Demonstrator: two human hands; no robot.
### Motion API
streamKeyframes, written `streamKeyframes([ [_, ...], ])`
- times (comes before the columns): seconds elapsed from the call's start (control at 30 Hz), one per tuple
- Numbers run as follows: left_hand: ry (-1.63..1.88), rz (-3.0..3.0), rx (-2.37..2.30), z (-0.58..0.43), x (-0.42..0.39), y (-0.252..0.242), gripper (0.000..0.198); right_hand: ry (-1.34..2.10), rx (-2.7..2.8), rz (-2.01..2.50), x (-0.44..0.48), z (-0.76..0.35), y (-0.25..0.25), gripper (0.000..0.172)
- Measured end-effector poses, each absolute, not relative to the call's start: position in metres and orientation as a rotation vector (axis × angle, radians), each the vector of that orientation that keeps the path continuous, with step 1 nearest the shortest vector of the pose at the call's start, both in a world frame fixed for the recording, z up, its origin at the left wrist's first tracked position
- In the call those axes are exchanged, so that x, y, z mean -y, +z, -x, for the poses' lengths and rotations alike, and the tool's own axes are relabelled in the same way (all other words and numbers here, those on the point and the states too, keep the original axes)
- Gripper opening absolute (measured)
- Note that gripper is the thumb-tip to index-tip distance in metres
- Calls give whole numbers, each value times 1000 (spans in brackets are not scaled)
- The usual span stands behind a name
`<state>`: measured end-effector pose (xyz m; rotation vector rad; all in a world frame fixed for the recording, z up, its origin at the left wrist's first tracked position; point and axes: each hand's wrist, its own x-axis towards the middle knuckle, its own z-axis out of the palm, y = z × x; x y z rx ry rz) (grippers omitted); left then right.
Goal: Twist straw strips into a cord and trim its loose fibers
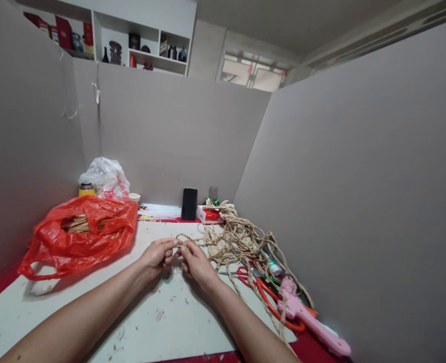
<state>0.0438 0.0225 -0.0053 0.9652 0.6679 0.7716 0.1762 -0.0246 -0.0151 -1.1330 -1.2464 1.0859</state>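
Both of my hands meet over the middle of the white table. My left hand and my right hand each pinch the same strand of tan twine between their fingertips. That strand runs right into a loose tangle of twine heaped on the table's right side. Both forearms rest low over the tabletop.
A red plastic bag with sticks inside lies at left, a white bag and a yellow-lidded jar behind it. A black phone leans on the back wall. Red scissors, orange-handled cutters and a pink glue gun lie at right.
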Motion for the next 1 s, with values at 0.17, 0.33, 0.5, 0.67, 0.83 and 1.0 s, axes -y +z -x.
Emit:
streamKeyframes([
  [0.17,788,-964,-670,-44,-25,-8,35,1268,1136,1116,28,-177,-11,35],
  [0.33,782,-958,-660,-45,-23,-7,34,1356,1053,1089,24,-181,-12,41],
  [0.5,765,-931,-649,-45,-22,-6,33,1486,981,1048,25,-177,-13,39],
  [0.67,766,-900,-645,-45,-23,-7,33,1459,939,1056,22,-176,-20,42],
  [0.83,807,-899,-651,-44,-25,-6,26,1334,961,1065,18,-181,-26,44],
  [1.0,862,-895,-696,-41,-29,-5,21,1213,1045,1093,18,-179,-26,39],
])
